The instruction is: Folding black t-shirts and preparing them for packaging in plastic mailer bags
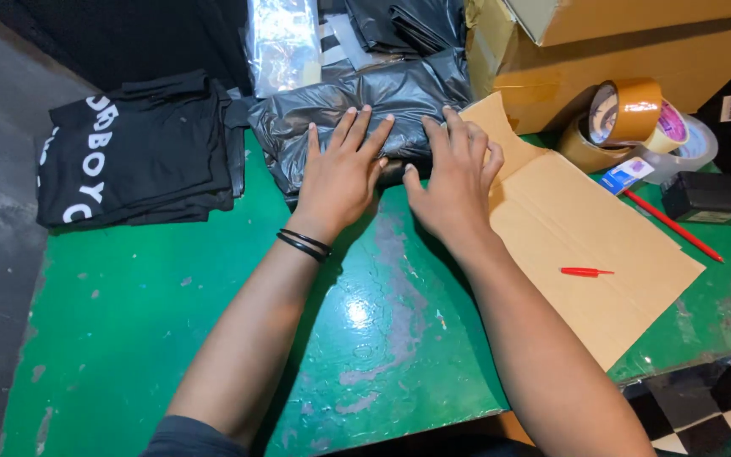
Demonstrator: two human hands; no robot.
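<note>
I'm pressing both hands flat on the black bag (357, 106), which is lying at the far edge of the green table (171, 338). Left hand (340, 173) is sitting palm down on the bag's near fold, fingers spread, gripping nothing. Right hand (454, 173) is lying just beside it on the bag's right end, fingers also splayed and flat, thumb nearly touching the left thumb.

Progress, as I'm judging it: the bag is looking already filled and folded over, bulging under my palms, so the stuffing part seems done. I'm seeing no tape on the fold, so sealing is looking not yet done. What's inside the bag I can't tell; the plastic is opaque.

Around the bag: a stack of folded black shirts (141, 152) with white lettering is lying left of it, just beside. A flat cardboard sheet (585, 245) is lying right of the bag, its corner touching my right hand; a small red cutter (584, 272) is resting on it. Tape rolls (632, 114), brown and clear, are piled further right of the bag, with a red pencil (670, 224) and a small black box (704, 196) near them. Behind the bag, a big cardboard box (636, 51) is standing, flap partly up, contents hidden. More black bags (399, 21) and a clear plastic packet (281, 38) are lying behind too.
</note>
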